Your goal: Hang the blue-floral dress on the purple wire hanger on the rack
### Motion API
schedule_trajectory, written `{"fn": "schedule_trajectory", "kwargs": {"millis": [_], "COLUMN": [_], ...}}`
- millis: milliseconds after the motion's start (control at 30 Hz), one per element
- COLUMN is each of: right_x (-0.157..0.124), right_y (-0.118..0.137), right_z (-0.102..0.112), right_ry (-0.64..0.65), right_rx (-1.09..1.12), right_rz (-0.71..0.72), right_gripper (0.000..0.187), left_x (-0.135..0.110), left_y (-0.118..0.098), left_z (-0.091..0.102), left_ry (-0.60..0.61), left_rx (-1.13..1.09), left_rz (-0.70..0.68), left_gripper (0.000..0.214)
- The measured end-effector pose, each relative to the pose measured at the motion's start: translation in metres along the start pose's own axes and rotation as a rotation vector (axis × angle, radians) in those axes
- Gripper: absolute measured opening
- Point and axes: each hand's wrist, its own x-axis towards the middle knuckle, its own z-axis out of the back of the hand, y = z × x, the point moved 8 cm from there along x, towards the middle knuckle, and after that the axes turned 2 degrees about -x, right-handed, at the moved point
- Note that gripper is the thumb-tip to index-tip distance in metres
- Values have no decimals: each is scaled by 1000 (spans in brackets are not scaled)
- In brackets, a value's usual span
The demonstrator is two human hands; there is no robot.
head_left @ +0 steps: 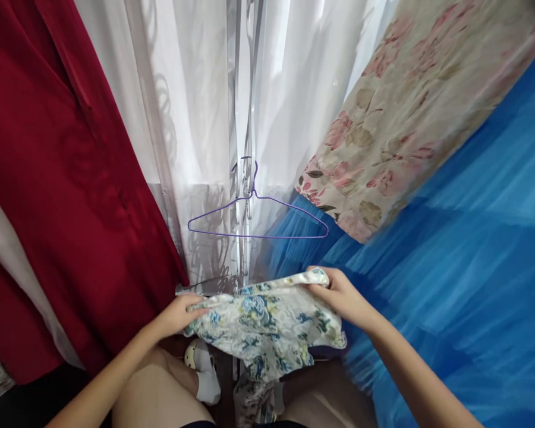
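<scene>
The left hand [181, 314] grips one end of a flowered cloth [267, 327], thumb and fingers closed on its edge. The right hand [336, 294] pinches the other end, so the cloth stretches between both hands and its lower part hangs loose. Below the hands are the person's bare legs [156, 389], a white sock [208, 383], a shoe [191, 355] and, under the cloth, another patterned cloth [252, 399]. Just ahead of the hands, a bare purple hanger [258, 236] hangs at a white metal stand [244, 125], with a white curtain [191, 89] behind. Beyond the left hand, a long red cloth [107, 196] crowds that side. Beside the right hand, a ruffled blue skirt [472, 255] fills the space; farther ahead, a cream dress [383, 131] with pink flowers hangs over it.
</scene>
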Motion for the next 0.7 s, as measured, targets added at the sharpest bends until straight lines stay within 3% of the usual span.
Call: {"fn": "schedule_trajectory", "kwargs": {"millis": [100, 167, 267, 367, 433, 533, 633, 700], "right_x": [26, 42, 64, 85, 95, 96, 81, 67], "right_y": [18, 22, 24, 21, 20, 22, 24, 25], "right_z": [-4, -7, -8, -8, -7, -14, -26, -21], "right_ry": [3, -43, -162, -233, -262, -248, -213, -265], "right_rx": [-5, -48, -202, -368, -461, -488, -462, -411], "right_rz": [81, 133, 234, 274, 265, 250, 268, 311], "right_gripper": [11, 32, 61, 64, 48, 25, 21, 28], "left_x": [6, 16, 37, 58, 67, 77, 84, 88], "left_y": [-14, -24, -33, -48, -69, -109, -135, -140], "left_z": [69, 105, 151, 182, 190, 179, 163, 156], "left_ry": [-137, -193, -273, -370, -414, -399, -448, -517], "left_rx": [283, 419, 511, 487, 432, 288, 144, 44], "left_rz": [-112, -155, -141, -119, -161, -260, -280, -268], "left_gripper": [23, 22, 24, 23, 25, 26, 20, 18]}}
